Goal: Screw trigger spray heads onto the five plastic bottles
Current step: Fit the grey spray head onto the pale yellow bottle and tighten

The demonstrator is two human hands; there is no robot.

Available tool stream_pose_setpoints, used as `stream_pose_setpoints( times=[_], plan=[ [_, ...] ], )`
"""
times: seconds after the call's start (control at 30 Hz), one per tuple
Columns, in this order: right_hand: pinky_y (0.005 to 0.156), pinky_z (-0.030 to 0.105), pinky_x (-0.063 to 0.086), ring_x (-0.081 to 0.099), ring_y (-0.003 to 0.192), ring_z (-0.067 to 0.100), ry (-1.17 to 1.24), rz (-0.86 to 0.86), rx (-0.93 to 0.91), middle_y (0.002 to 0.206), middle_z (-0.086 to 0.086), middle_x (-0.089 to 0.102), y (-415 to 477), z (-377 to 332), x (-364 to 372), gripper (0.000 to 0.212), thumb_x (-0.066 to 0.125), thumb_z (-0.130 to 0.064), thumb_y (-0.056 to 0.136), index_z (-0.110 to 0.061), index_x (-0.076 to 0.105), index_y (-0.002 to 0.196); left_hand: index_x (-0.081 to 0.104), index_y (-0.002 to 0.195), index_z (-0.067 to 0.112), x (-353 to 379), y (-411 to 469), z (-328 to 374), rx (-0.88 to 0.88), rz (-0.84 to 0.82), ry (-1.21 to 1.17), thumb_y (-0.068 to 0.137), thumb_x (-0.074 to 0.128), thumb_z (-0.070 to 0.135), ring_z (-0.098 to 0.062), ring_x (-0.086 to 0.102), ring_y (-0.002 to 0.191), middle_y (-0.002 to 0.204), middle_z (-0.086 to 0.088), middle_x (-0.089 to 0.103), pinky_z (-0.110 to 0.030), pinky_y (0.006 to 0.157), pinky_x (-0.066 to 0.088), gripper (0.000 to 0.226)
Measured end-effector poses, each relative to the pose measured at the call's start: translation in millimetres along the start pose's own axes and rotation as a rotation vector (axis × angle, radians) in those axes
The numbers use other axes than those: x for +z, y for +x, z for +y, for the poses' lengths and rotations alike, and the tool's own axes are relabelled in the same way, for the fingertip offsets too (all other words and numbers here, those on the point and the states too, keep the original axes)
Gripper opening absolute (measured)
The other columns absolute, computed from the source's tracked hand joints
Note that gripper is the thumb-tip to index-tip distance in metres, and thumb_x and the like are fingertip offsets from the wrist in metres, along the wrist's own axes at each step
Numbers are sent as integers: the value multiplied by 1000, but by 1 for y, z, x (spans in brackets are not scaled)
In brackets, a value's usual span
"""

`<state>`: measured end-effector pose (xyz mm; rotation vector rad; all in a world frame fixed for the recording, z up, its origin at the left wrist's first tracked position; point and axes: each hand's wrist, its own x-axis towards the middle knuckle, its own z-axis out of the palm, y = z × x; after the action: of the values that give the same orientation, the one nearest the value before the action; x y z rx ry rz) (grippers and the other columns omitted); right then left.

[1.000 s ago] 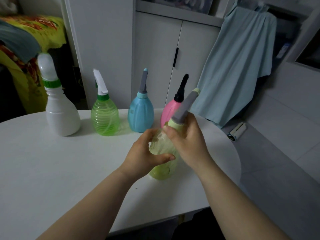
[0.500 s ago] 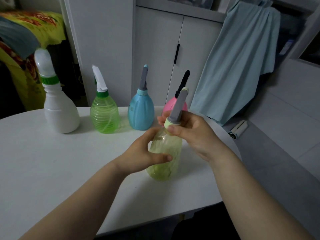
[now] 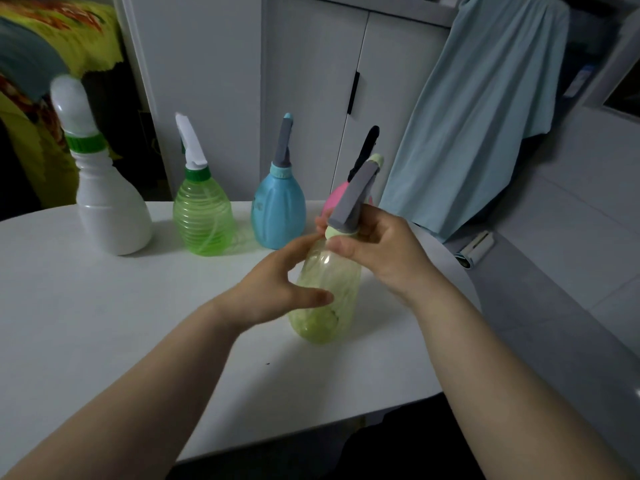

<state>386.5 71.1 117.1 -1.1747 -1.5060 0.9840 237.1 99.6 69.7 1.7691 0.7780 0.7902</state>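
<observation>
A pale yellow-green bottle (image 3: 327, 296) stands on the white table (image 3: 104, 323) in front of me. My left hand (image 3: 277, 285) curls around its left side, thumb across the front. My right hand (image 3: 377, 251) pinches the pale green collar of the grey trigger spray head (image 3: 353, 199) sitting on the bottle's neck. Behind, in a row, stand a white bottle (image 3: 107, 209), a green ribbed bottle (image 3: 202, 216), a blue bottle (image 3: 278, 213) and a pink bottle (image 3: 337, 199), each with a spray head on top. The pink one is mostly hidden by the grey head.
White cabinet doors (image 3: 311, 98) rise behind the table. A light blue garment (image 3: 478, 109) hangs at the right. A yellow patterned cloth (image 3: 62, 36) lies at the far left. The table edge curves away just right of my right hand, with grey floor (image 3: 554, 271) beyond.
The grey spray head has turned and now tilts to the right. My right hand has shifted its grip round the collar. The bottle stays on the table in my left hand.
</observation>
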Motion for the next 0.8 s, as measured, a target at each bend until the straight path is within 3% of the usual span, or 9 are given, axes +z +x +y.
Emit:
stream_pose_setpoints(
  times=[0.07,0.13,0.23,0.33,0.43,0.53,0.6,0.67,0.8],
  plan=[
    [86,22,50,61,96,15,-1,-26,1,99,9,63,2,1,0,28,64,-1,73,-20,59,93,48,110,30,-2,2,1,11,37,40,60,78,8,1,52,103,105,16,57,-6,91,39,62],
    [88,28,50,61,93,15,-40,48,-22,97,12,66,3,4,3,26,66,-3,72,-25,59,86,49,103,23,9,2,1,27,209,123,54,82,14,0,51,92,94,17,54,2,77,38,60],
    [79,23,49,59,83,13,-120,213,-83,88,15,65,3,11,11,19,70,-12,69,-26,58,74,40,95,20,25,2,-1,32,418,225,49,84,23,-9,48,89,95,6,51,-9,70,35,64],
    [78,32,52,62,84,23,-106,250,-90,93,27,64,3,14,15,17,68,-25,61,-21,59,75,41,107,17,13,3,-2,14,220,110,57,81,17,-7,45,107,115,3,50,-4,84,32,64],
    [86,49,49,62,87,29,-66,192,-71,99,33,61,3,12,12,17,69,-19,65,-18,60,79,43,123,18,-3,4,0,-22,-37,-68,66,73,1,-8,43,123,127,3,51,-24,105,31,67],
    [81,37,50,59,80,22,-91,218,-100,95,30,62,2,13,13,16,68,-11,71,-10,60,84,49,116,22,-1,6,-2,-8,101,4,61,76,2,-11,50,116,114,5,57,-20,98,35,64],
    [74,15,48,61,80,9,-108,212,-110,87,8,66,1,15,13,16,65,-12,74,-22,58,85,50,116,19,5,6,-5,2,195,63,58,79,7,-9,51,108,110,5,57,-7,88,37,66],
    [74,7,44,58,83,-8,-99,94,-104,89,-12,61,-3,12,9,20,59,-17,79,-34,54,88,52,115,16,7,4,-8,17,236,98,57,81,10,-7,52,104,107,5,57,4,80,35,65],
    [91,34,47,59,94,11,-104,-8,-80,97,0,63,-4,8,-1,14,56,-22,82,-35,57,88,52,114,16,6,2,-8,37,243,150,56,81,13,-4,52,98,104,7,57,10,76,30,65]
  ],
)
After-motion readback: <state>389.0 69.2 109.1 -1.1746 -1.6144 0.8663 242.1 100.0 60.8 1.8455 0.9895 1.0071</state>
